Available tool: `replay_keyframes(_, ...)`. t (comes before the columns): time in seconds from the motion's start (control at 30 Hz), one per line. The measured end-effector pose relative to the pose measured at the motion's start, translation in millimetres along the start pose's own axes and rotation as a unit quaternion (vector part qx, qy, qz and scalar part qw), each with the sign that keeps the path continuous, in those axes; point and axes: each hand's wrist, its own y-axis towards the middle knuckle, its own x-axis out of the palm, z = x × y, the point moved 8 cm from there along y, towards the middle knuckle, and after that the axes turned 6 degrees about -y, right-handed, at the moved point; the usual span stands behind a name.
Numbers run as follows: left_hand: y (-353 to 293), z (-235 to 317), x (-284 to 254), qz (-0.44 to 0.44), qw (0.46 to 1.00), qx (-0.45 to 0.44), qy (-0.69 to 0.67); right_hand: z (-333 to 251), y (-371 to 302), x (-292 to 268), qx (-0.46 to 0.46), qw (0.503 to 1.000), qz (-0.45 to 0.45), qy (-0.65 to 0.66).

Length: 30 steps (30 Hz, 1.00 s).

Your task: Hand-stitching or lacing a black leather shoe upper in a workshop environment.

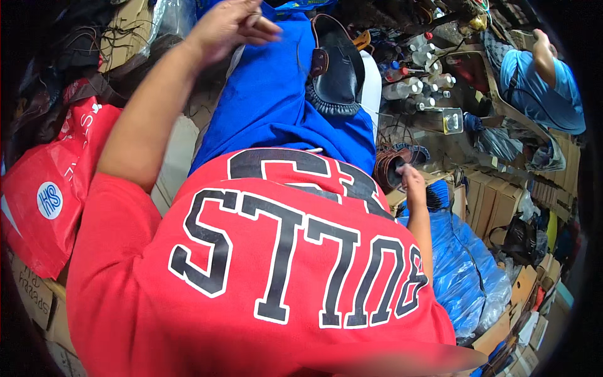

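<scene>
A red shirt (264,276) with black lettering fills the lower centre of the frame, and blue trousers (276,107) are seen above it. At right of centre the right hand (411,176) is reached out to a stack of brown leather pieces (391,164), which it touches; whether its fingers are clamped on the stack cannot be told. Blue plastic bags (465,264) lie below that hand, at lower right. On the lap, at upper centre, a black leather shoe upper (336,69) rests on the blue cloth, held by neither hand. At the top of the frame the left hand (229,25) is raised, its fingers drawn loosely together on nothing that can be seen. A red bag (50,182) lies at the left edge. White bottles (418,85) stand at upper right, and beyond them another person in a blue shirt (540,81) is seen.
</scene>
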Motion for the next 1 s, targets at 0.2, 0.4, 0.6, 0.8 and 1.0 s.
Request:
replay_keyframes(0.2,62,27,-86,0.038,0.913,0.209,0.348,-125,27,-52,-0.115,0.978,0.155,0.078)
replay_keyframes(0.4,93,-26,76,-0.032,0.67,0.006,0.742,-341,13,88,-0.386,0.858,-0.088,-0.327)
replay_keyframes(0.6,82,-23,50,0.007,0.729,0.01,0.685,-315,37,96,-0.305,0.892,-0.065,-0.326)
replay_keyframes(0.8,46,12,4,0.131,0.808,0.296,0.492,-290,42,107,-0.224,0.953,-0.053,-0.195)
replay_keyframes(1.0,38,19,-15,0.18,0.821,0.296,0.453,-289,50,139,-0.239,0.954,-0.178,-0.031)
